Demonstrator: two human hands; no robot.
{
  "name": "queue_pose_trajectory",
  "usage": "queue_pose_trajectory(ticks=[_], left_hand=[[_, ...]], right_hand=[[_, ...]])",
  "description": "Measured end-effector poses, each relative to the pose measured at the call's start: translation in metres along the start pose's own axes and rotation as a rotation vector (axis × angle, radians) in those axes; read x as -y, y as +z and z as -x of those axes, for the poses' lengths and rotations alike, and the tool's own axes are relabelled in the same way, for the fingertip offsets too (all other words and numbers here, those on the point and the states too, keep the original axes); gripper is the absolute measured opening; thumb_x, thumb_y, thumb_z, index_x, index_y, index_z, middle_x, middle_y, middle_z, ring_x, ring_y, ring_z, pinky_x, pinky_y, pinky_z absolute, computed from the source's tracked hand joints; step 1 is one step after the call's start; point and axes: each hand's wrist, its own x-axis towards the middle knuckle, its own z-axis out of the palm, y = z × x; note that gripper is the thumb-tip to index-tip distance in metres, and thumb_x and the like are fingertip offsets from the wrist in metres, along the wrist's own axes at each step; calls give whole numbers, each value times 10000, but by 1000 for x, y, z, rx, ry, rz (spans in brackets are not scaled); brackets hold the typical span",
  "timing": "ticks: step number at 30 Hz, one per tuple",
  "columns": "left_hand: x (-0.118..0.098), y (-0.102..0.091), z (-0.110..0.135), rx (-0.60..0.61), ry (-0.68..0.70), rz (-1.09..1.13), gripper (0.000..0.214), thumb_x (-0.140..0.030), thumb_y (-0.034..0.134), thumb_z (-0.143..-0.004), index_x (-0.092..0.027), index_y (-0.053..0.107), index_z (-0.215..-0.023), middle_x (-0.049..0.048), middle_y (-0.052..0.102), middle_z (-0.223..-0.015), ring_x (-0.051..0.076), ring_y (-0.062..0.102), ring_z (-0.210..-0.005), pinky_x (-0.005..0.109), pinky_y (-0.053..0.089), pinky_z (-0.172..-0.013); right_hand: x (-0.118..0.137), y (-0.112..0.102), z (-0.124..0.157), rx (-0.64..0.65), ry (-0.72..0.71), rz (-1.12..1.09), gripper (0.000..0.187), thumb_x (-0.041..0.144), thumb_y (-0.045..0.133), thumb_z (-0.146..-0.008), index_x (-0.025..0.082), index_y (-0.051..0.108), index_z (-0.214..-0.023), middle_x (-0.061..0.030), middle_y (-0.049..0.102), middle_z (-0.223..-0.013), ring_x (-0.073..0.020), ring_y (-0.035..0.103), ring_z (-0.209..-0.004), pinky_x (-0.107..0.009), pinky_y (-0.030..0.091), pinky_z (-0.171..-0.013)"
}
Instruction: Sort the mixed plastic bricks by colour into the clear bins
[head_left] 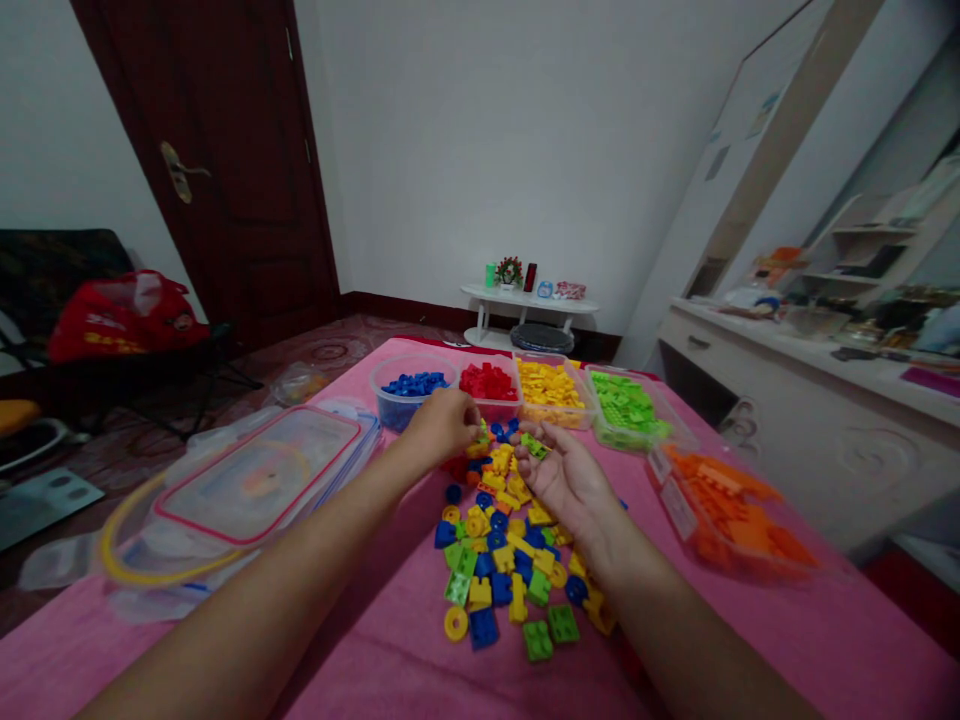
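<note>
Above the far end of a loose pile of toy building bricks (500, 590), my left hand (442, 425) is closed in a pinch. A small green brick (483, 432) shows at its fingertips, partly hidden. My right hand (570, 480) is turned palm up over the right side of the pile, its fingers curled around green bricks (535, 446). Yellow, blue, green and a few orange pieces make up the pile, wheels among them. Just beyond my left hand stands a round clear tub of blue bricks (415, 384).
Beyond the pile are boxes of red bricks (487, 381), yellow bricks (550, 386) and green bricks (622, 402). A box of orange bricks (739, 510) stands at the right. Stacked clear lids (259, 480) lie at the left on the pink cloth (375, 620).
</note>
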Motion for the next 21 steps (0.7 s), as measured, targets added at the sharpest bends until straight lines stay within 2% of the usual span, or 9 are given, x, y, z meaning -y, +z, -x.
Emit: queue_pose_trajectory(ticks=[3,7,10,12,14,17,21], left_hand=[[-17,-9,4,-14,137,244,127,-238,628,-705,-143,706,-736,39,669,-672,139,581,-596,235,430,-585],[-34,-10,10,2,196,357,157,-238,647,-689,-145,714,-796,29,686,-732,124,569,-613,223,430,-593],[-41,-6,13,-88,171,535,258,-347,611,-753,-137,690,-883,44,690,-819,145,599,-690,227,455,-621],[-46,-2,15,-119,179,676,332,-419,538,-814,-138,667,-937,50,685,-873,158,613,-749,231,470,-646],[-52,2,19,-84,229,749,365,-443,479,-855,-144,662,-955,52,680,-919,174,619,-831,248,480,-719],[-61,8,25,-24,319,752,370,-436,445,-881,-156,675,-956,54,681,-971,195,607,-939,284,463,-844],[-63,7,28,-53,360,779,386,-432,418,-898,-155,677,-972,65,674,-1020,199,598,-979,289,452,-882]], right_hand=[[-3,0,0,29,71,-14,235,318,364,-933,146,522,-902,-48,627,-643,-108,583,-498,-176,465,-431],[-6,6,5,102,125,-55,311,433,329,-936,169,494,-946,-26,613,-655,-109,561,-465,-162,402,-366],[-9,8,7,98,112,-56,280,416,342,-935,182,496,-961,-19,618,-650,-94,543,-440,-130,341,-337],[-12,9,8,119,114,-61,256,399,365,-928,187,506,-953,-20,637,-668,-103,564,-455,-138,350,-338],[-16,11,8,134,133,-73,243,382,368,-923,190,516,-913,-13,644,-652,-117,578,-455,-155,362,-332],[-19,17,10,65,159,-143,242,306,335,-929,184,507,-809,25,587,-525,-98,526,-378,-155,362,-328],[-15,17,12,-12,136,-228,231,273,352,-921,189,481,-749,55,502,-460,-72,452,-336,-123,268,-291]])
